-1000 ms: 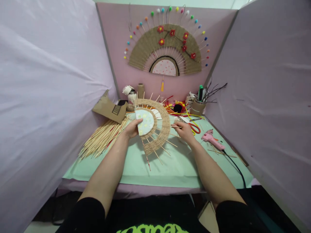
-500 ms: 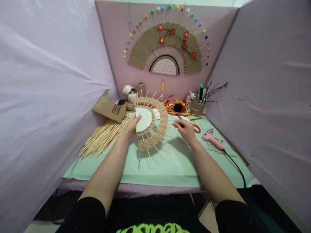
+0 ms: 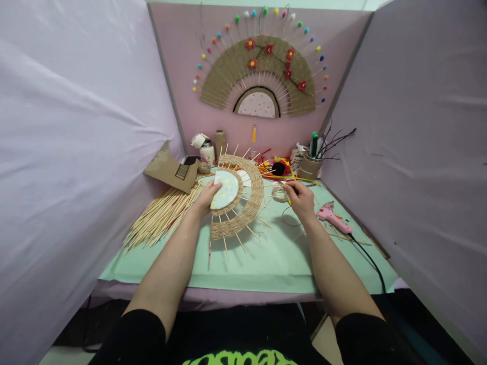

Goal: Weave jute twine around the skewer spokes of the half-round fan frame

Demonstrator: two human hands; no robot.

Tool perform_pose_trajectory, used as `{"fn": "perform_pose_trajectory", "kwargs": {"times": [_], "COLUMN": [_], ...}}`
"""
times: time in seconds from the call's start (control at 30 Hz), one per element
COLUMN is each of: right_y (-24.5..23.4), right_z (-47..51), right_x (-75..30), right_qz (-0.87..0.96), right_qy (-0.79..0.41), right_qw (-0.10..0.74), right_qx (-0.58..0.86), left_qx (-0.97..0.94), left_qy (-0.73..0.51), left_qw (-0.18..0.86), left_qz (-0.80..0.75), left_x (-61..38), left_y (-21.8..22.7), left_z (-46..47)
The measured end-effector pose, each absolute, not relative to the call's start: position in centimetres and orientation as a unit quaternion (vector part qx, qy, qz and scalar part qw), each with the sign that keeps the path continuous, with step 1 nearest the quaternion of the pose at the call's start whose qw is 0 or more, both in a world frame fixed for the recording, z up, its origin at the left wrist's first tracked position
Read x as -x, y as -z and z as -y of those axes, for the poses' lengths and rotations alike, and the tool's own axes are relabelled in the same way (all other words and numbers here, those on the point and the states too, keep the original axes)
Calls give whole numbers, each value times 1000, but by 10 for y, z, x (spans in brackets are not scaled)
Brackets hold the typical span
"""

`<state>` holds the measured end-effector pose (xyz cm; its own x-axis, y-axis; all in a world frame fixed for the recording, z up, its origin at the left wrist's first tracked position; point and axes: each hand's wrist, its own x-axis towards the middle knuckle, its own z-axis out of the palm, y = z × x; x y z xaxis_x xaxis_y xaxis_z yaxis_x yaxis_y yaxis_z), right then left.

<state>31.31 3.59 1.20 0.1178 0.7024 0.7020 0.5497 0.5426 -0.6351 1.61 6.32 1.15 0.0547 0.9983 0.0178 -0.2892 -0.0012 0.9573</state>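
My left hand grips a half-made woven fan by its pale half-round card centre, holding it tilted above the green table mat. The fan has a band of tan twine woven through thin wooden sticks that stick out past the weave. My right hand is to the right of the fan, fingers pinched on a strand of twine beside a small twine ball. A loose loop of twine lies on the mat below that hand.
A bundle of wooden sticks lies at left under a cardboard piece. A pink glue gun with black cord lies at right. Jars, a pen cup and coloured strips crowd the back. A finished fan hangs on the wall.
My left hand has turned the fan clockwise, swinging its lower sticks leftward. My right hand has moved up and right, from the fan's sticks to the twine ball.
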Motion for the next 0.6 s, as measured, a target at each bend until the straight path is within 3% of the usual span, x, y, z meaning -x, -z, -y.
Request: {"fn": "perform_pose_trajectory", "kwargs": {"times": [0.2,0.4,0.6], "right_y": [-8,-5,-8], "right_z": [-36,-35,-31], "right_x": [-311,-304,-301], "right_qz": [670,729,710], "right_qy": [-101,-144,-123], "right_qw": [554,477,493], "right_qx": [485,470,488], "left_qx": [-443,-457,-459], "left_qy": [-552,-521,-498], "left_qw": [587,605,626], "left_qz": [-394,-392,-387], "left_x": [-17,-19,-22], "left_y": [-13,-15,-15], "left_z": [-62,-56,-53]}}
